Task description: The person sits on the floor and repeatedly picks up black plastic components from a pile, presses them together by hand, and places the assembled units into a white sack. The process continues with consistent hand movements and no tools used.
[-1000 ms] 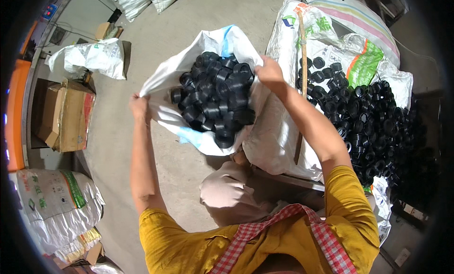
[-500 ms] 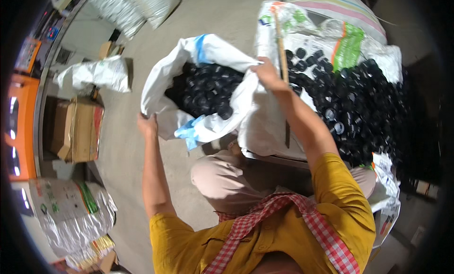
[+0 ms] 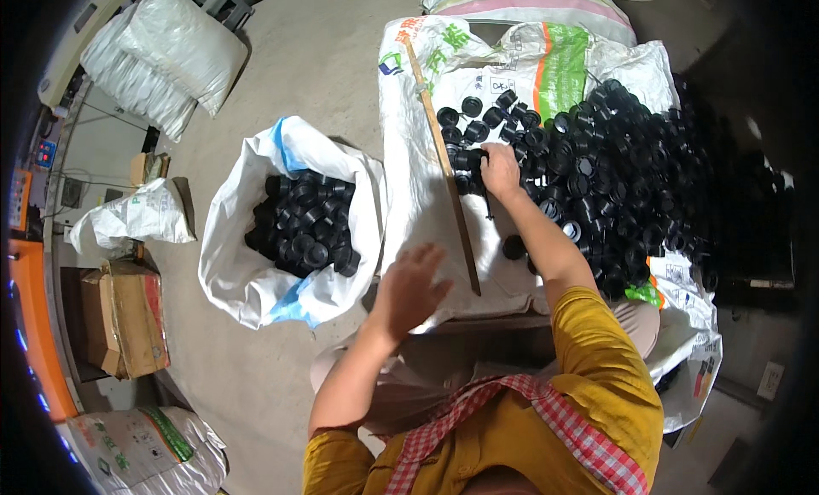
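Observation:
A white woven sack point(image 3: 256, 277) stands open on the floor to my left, partly filled with black plastic caps point(image 3: 303, 222). My left hand point(image 3: 411, 290) hovers open in the air between the sack and the table, holding nothing. My right hand point(image 3: 499, 171) reaches onto the sack-covered table point(image 3: 422, 196) and rests on a small cluster of black caps point(image 3: 465, 158) near a thin wooden stick point(image 3: 444, 154). I cannot tell whether its fingers grip any caps. A big heap of black caps point(image 3: 631, 179) covers the table's right side.
Filled white sacks point(image 3: 171, 64) lie at the far left. A cardboard box point(image 3: 124, 316) and a crumpled white bag point(image 3: 136, 218) sit on the floor to the left. Another printed sack point(image 3: 145, 448) lies at the lower left. A striped sack point(image 3: 529, 0) is behind the table.
Both hands have let go of the sack's rim. The sack now stands on the floor; my right hand moved to the caps on the table and my left hand pulled back.

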The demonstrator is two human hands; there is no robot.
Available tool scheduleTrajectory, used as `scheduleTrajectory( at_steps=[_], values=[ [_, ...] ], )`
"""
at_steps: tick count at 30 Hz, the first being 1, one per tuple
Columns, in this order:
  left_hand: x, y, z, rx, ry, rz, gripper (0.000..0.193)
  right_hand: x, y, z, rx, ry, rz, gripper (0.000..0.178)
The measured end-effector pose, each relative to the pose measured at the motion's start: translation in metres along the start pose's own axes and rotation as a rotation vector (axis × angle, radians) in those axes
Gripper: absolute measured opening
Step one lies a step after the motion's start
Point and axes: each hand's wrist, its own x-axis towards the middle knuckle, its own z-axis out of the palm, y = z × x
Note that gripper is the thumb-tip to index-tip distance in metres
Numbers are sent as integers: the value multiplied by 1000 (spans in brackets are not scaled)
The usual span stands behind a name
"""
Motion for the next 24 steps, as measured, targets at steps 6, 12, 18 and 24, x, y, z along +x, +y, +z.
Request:
scheduleTrajectory(
  at_steps=[6, 12, 18, 24],
  values=[
    [13, 12, 22, 90, -134, 30, 49, 98, 18, 51, -105, -18, -310, 29],
    [22, 5, 12, -31, -206, -83, 54, 136, 11, 117, -397, -405, -118, 79],
    [24, -4, 23, 27, -250, -101, 55, 120, 25, 97, -415, -912, 100, 86],
    [31, 5, 36, 105, -246, -46, 51, 6, 41, 30, -312, -1256, -7, 80]
  ],
)
